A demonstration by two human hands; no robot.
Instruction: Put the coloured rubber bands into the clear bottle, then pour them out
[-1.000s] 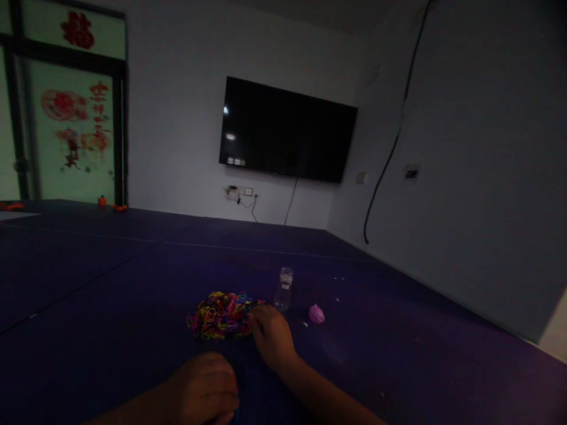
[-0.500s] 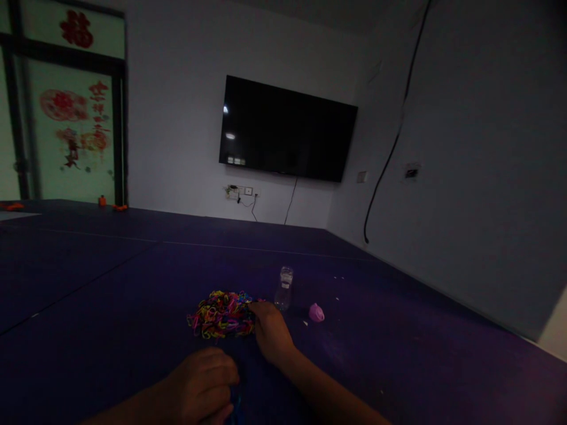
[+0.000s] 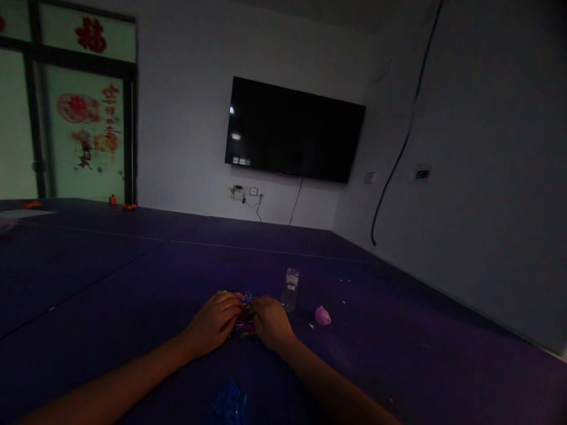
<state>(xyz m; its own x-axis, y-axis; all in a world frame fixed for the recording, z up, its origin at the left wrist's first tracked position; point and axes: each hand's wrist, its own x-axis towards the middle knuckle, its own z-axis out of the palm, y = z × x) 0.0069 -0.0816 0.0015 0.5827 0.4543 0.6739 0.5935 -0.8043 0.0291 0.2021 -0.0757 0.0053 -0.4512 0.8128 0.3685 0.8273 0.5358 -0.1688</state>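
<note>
A heap of small multicoloured rubber bands (image 3: 243, 327) lies on the dark blue-purple surface, mostly covered by my hands. My left hand (image 3: 216, 321) rests over its left side, fingers bent together into it. From the right, my right hand (image 3: 271, 323) reaches in with its fingers closed at the heap's edge. The fingertips of both hands are largely hidden. Closer to me lies a small pile of blue bands (image 3: 230, 404), touched by neither hand. A clear bottle (image 3: 290, 292) stands just behind my right hand, and a small pink object (image 3: 322, 316) sits to the right.
White scraps (image 3: 311, 326) are scattered near the pink object. Orange items (image 3: 129, 207) lie at the far left edge, before a glass door (image 3: 88, 136). A television (image 3: 295, 130) hangs on the back wall, and a black cable (image 3: 394, 159) runs down the right wall.
My left hand has moved forward from the blue bands to the multicoloured heap, leaving the blue pile in plain sight. My right hand remains at the heap. The view has shifted slightly left.
</note>
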